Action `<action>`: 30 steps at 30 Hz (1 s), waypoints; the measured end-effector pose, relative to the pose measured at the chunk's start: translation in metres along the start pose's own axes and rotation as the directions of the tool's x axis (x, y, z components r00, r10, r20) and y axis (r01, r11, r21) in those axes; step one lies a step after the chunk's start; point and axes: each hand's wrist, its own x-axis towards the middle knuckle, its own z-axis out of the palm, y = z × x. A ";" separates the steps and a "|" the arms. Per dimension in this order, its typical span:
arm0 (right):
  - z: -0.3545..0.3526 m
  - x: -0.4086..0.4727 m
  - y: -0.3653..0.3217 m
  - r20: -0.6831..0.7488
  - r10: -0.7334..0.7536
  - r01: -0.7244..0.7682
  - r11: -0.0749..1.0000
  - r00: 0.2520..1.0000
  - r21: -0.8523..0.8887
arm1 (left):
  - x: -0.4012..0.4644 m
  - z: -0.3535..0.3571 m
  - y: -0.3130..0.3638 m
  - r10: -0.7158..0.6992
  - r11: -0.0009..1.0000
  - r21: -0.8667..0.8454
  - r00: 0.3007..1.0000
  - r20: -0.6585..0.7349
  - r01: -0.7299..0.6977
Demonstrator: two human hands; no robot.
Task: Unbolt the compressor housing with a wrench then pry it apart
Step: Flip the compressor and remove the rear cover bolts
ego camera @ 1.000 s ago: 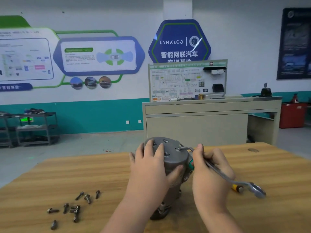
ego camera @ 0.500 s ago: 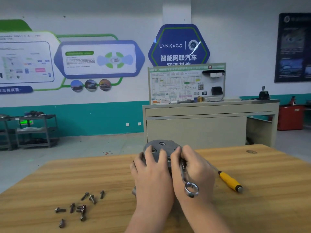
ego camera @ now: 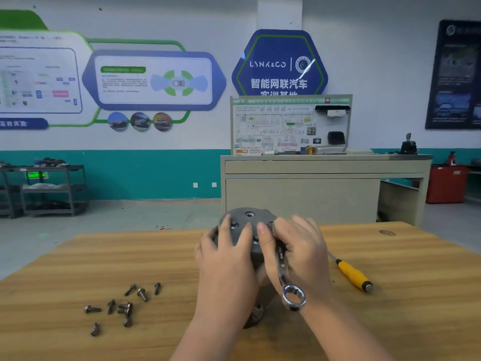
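Observation:
A grey metal compressor housing [ego camera: 248, 217] stands on end on the wooden table [ego camera: 78, 269], its round bolted face turned up and away from me. My left hand [ego camera: 229, 259] wraps over its left side and top, fingers spread on the face. My right hand [ego camera: 299, 251] grips a steel combination wrench [ego camera: 282, 267]; one end sits at a bolt on the right of the face, and the ring end [ego camera: 294, 297] hangs toward me. Most of the housing body is hidden behind my hands.
Several loose bolts [ego camera: 125, 306] lie on the table to the left. A yellow-handled screwdriver [ego camera: 354, 276] lies to the right, partly behind my right hand. A grey workbench [ego camera: 322, 191] with a display board stands behind the table, and a shelf cart [ego camera: 44, 191] at far left.
The wrench swung from pointing right, out over the screwdriver, round toward me, ring end now hanging near my right wrist. My left hand stayed on the housing. The camera tilted slightly.

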 end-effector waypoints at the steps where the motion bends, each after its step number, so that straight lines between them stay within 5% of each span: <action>1: -0.003 -0.003 0.005 0.011 0.046 -0.047 0.997 0.999 0.066 | 0.001 -0.002 -0.005 0.011 0.999 -0.030 1.000 -0.022 -0.012; 3: -0.015 -0.011 0.019 0.072 0.366 -0.361 0.833 0.928 0.419 | 0.006 -0.007 -0.022 0.016 0.993 -0.116 1.000 0.013 -0.015; 5: -0.026 -0.014 0.035 0.297 0.583 -0.583 0.394 0.757 0.711 | 0.012 -0.010 -0.046 0.086 0.972 -0.228 0.991 0.103 -0.060; 9: -0.011 0.015 0.082 0.746 0.544 -0.821 -0.167 0.385 0.546 | 0.026 -0.014 -0.066 0.195 0.922 -0.367 0.966 0.167 -0.123; 12: 0.016 0.040 0.108 0.878 0.447 -0.921 -0.243 0.173 0.305 | 0.029 -0.006 -0.063 0.225 0.893 -0.427 0.963 0.149 -0.143; 16: 0.034 0.067 0.120 0.912 0.408 -0.998 -0.069 -0.029 -0.001 | 0.028 0.006 -0.058 0.223 0.846 -0.510 0.972 0.071 -0.156; 18: 0.034 0.075 0.122 0.908 0.416 -0.997 -0.065 -0.057 -0.033 | 0.023 0.015 -0.059 0.140 0.826 -0.557 0.989 0.050 -0.089; 21: 0.025 0.070 0.126 0.897 0.442 -0.973 -0.198 0.016 0.115 | 0.014 0.030 -0.064 -0.048 0.744 -0.649 0.982 0.183 0.158; 25: 0.009 0.036 0.127 0.897 0.428 -0.780 -0.520 0.115 0.348 | 0.008 0.044 -0.064 -0.088 0.630 -0.759 0.986 0.145 0.168; 30: 0.009 0.015 0.124 0.802 0.577 -0.664 -0.540 0.155 0.517 | -0.001 0.055 -0.068 -0.077 0.732 -0.665 0.987 0.138 0.150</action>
